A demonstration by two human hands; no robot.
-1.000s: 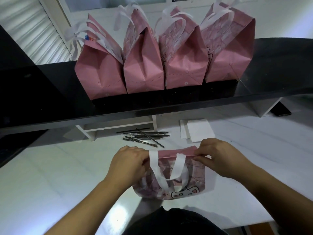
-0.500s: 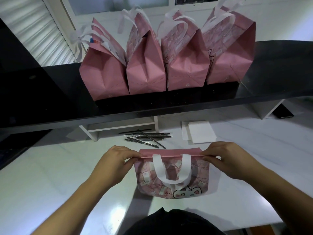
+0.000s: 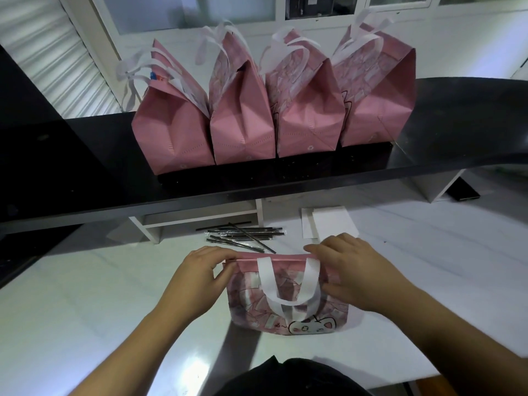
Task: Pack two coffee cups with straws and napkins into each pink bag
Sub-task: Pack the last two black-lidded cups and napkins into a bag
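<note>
Pink bag (image 3: 288, 310) lies flat, its top edge pinched between fingers of left hand (image 3: 200, 270) and right hand (image 3: 354, 270)

Five pink bags in all: four stand side by side on the black shelf (image 3: 457, 132), namely the first (image 3: 171, 132), second (image 3: 243, 130), third (image 3: 308, 121) and fourth (image 3: 380, 110); one flat bag (image 3: 285, 318) lies below the shelf. Also below it are one bundle of straws (image 3: 243, 237), too tangled to count, and one napkin stack (image 3: 328, 224).

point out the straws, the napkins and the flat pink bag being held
straws (image 3: 243, 237), head view, middle of the wrapped bundle
napkins (image 3: 331, 222), head view, top white sheet
flat pink bag (image 3: 288, 318), head view, printed front below the handle
</note>
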